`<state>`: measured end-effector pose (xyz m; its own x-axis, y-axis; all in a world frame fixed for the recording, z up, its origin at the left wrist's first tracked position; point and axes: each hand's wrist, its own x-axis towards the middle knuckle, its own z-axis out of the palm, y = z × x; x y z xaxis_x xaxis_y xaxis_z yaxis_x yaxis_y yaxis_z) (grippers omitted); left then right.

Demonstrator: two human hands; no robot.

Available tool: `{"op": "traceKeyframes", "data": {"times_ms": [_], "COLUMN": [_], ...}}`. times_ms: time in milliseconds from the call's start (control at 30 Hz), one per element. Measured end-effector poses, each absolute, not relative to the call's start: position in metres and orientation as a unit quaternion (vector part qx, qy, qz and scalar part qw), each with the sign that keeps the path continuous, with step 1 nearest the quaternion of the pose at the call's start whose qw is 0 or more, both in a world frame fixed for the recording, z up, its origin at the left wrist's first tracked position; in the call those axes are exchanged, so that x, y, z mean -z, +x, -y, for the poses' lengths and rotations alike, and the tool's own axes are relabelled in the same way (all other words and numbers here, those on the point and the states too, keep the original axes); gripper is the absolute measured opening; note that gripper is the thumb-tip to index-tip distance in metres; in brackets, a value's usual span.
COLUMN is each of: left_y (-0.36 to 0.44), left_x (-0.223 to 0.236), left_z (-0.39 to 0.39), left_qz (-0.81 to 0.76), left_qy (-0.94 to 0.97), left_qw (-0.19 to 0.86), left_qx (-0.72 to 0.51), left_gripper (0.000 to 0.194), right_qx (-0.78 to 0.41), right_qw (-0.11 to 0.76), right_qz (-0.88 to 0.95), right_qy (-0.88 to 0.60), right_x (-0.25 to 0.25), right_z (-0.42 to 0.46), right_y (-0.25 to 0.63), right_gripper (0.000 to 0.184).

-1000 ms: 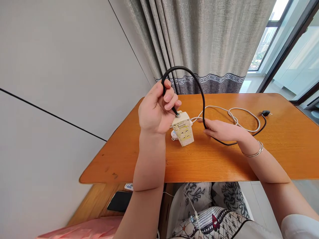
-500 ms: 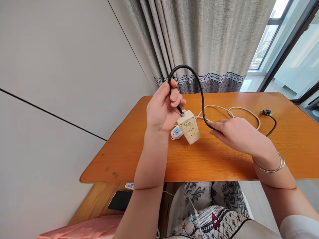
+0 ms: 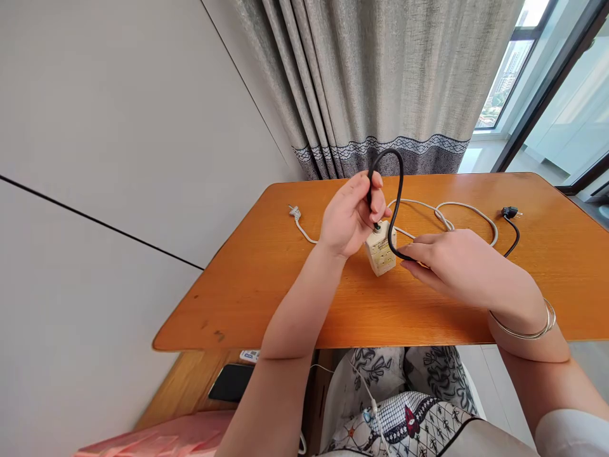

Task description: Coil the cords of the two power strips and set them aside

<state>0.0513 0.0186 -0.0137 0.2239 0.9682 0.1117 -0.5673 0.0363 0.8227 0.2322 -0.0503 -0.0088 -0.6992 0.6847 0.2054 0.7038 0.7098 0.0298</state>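
My left hand (image 3: 354, 212) is closed around the black power cord (image 3: 398, 184), just above where it enters a cream power strip (image 3: 382, 254). The strip hangs below that hand, tilted, its socket face partly visible. The cord rises in a tight loop and drops to my right hand (image 3: 451, 263), whose thumb and fingers pinch it low over the table. Farther right, the cord's black plug (image 3: 510, 212) lies on the tabletop. Behind my hands runs a white cord (image 3: 469, 206), and a white plug (image 3: 295, 212) rests to the left.
The wooden table (image 3: 247, 285) has rounded corners, and its front edge is close to my lap. A grey curtain (image 3: 404, 76) hangs behind it. A wall stands at the left, and a window is at the right. Below the table edge lies a dark phone (image 3: 231, 383).
My left hand has moved right with the cream power strip, narrowing the cord's loop. The white plug at left now shows, while the blue-faced white strip is hidden.
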Motion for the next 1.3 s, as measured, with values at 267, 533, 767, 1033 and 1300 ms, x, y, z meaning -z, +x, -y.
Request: {"op": "traceKeyframes", "data": {"times_ms": [267,533,767,1033,1300], "left_y": [0.058,0.059,0.056,0.057,0.058], "left_x": [0.03,0.033,0.039,0.032,0.026], "left_z": [-0.024,-0.021,-0.019,-0.016,-0.017], "left_qz": [-0.213,-0.213,-0.203,-0.193,-0.224], "left_qy": [0.454,0.495,0.582,0.538,0.457], "left_qw": [0.699,0.674,0.649,0.702,0.748], "left_qx": [-0.51,-0.506,-0.446,-0.426,-0.425], "left_gripper": [0.028,0.027,0.04,0.05,0.053], "right_qx": [0.041,0.003,0.048,0.063,0.061], "right_qw": [0.098,0.265,0.431,0.481,0.441], "right_qz": [0.921,0.913,0.817,0.777,0.797], "right_qy": [-0.374,-0.309,-0.38,-0.402,-0.407], "right_x": [0.009,0.011,0.013,0.014,0.022], "right_z": [0.049,0.038,0.025,0.007,-0.009], "right_y": [0.231,0.238,0.239,0.245,0.248], "right_gripper": [0.024,0.019,0.024,0.025,0.03]}}
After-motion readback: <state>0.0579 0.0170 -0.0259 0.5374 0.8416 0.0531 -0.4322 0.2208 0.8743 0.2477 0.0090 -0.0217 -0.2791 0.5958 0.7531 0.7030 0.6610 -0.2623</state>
